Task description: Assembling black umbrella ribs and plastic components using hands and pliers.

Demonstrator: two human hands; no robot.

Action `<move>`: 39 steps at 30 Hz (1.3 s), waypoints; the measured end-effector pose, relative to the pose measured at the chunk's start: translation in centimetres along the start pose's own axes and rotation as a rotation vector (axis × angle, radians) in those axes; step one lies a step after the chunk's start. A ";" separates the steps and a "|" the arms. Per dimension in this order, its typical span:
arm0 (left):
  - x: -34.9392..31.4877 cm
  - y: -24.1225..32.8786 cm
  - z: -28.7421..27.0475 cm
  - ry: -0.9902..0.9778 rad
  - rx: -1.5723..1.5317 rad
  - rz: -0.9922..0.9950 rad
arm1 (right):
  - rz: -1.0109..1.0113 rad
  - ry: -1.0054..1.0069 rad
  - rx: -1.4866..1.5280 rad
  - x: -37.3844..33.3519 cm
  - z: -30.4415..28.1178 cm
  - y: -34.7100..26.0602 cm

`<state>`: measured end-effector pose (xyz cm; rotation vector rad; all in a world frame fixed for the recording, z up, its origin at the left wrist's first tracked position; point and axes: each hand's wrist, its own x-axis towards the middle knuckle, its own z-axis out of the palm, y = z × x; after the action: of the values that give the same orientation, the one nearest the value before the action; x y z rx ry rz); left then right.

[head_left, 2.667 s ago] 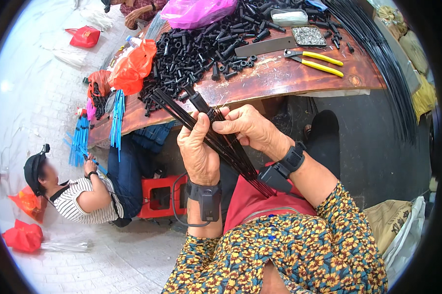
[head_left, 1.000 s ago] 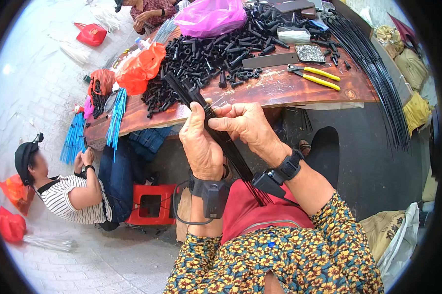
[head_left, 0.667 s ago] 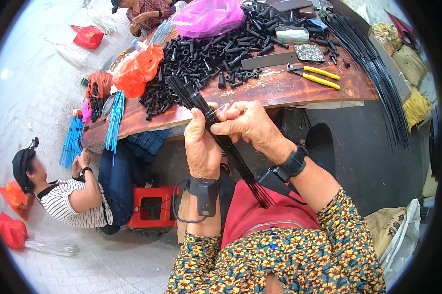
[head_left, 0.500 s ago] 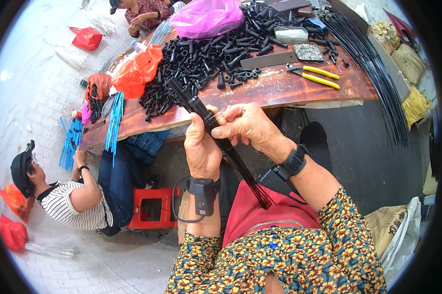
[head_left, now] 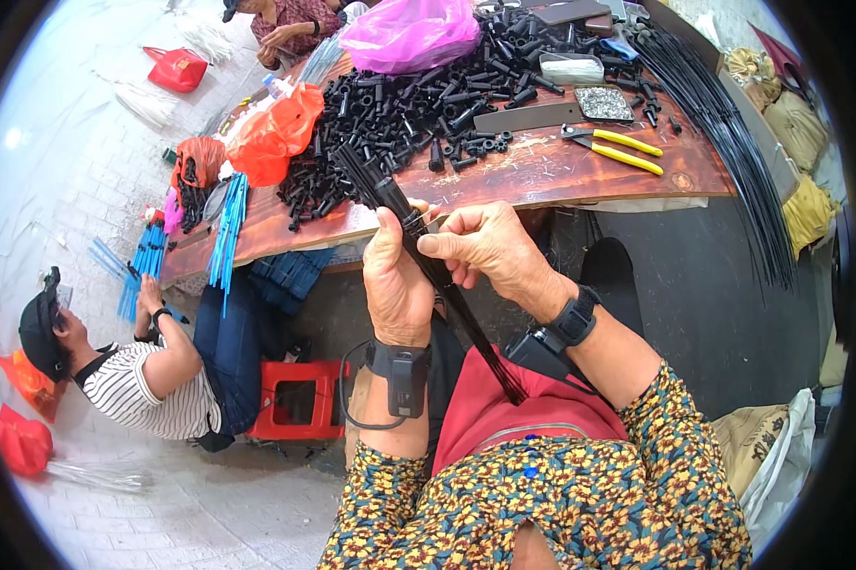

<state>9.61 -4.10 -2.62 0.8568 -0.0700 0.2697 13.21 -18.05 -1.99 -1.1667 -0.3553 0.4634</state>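
Note:
A bundle of thin black rods [head_left: 458, 309] slants from above the table's front edge down to my red apron. Black sleeve-like fittings [head_left: 391, 195] sit around its upper part. My left hand [head_left: 397, 290] is closed around the bundle from the left, thumb pointing up along it. On the other side my right hand [head_left: 496, 249] pinches thumb and forefinger together right against the bundle. A thin pale strand seems to show near these fingertips, too fine to make out for certain. My wrists carry black strapped devices.
The wooden table [head_left: 580, 180] bears a heap of black tubular parts [head_left: 399, 114], yellow-handled pliers [head_left: 613, 149], a tray of small metal pieces [head_left: 603, 104] and long black rods [head_left: 722, 142]. At left a seated co-worker [head_left: 152, 380] handles blue rods [head_left: 148, 256]; another person sits across the table.
The whole view has shifted slightly. My right hand stays pinched at the bundle, its fingers a little changed in pose. The co-worker at left has moved their hands among the blue rods.

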 end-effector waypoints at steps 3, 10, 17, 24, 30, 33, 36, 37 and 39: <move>0.2 -0.1 0.3 -0.020 -0.014 -0.004 | 0.014 -0.004 -0.028 0.3 -0.4 -0.1; 0.7 -0.4 -0.1 -0.185 -0.134 -0.097 | 0.064 -0.055 -0.013 1.8 -1.6 0.0; 0.0 0.4 0.4 -0.070 -0.064 -0.074 | 0.082 -0.183 0.138 1.8 -1.3 -2.1; -0.6 1.7 1.0 -0.193 0.156 -0.176 | -0.130 -0.259 -0.406 3.2 -2.6 -4.6; -1.2 -1.2 2.3 -0.194 -0.028 -0.103 | 0.188 -0.425 0.145 2.1 -2.9 -3.3; -1.3 -1.0 1.2 -0.099 0.087 -0.050 | 0.028 -0.297 0.088 1.0 -1.7 -2.6; -1.6 -0.9 1.5 -0.052 0.058 0.009 | -0.266 -0.162 -0.133 0.5 -0.9 -1.7; -1.6 -0.8 1.7 -0.034 0.026 0.034 | -0.268 -0.166 -0.139 0.3 -1.0 -1.5; -1.6 -0.7 2.1 -0.010 0.044 0.048 | -0.266 -0.154 -0.156 -0.2 -0.9 -1.9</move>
<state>8.34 -6.44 -2.01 0.9006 -0.0942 0.3132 13.82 -19.43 -0.49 -1.2167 -0.6811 0.2968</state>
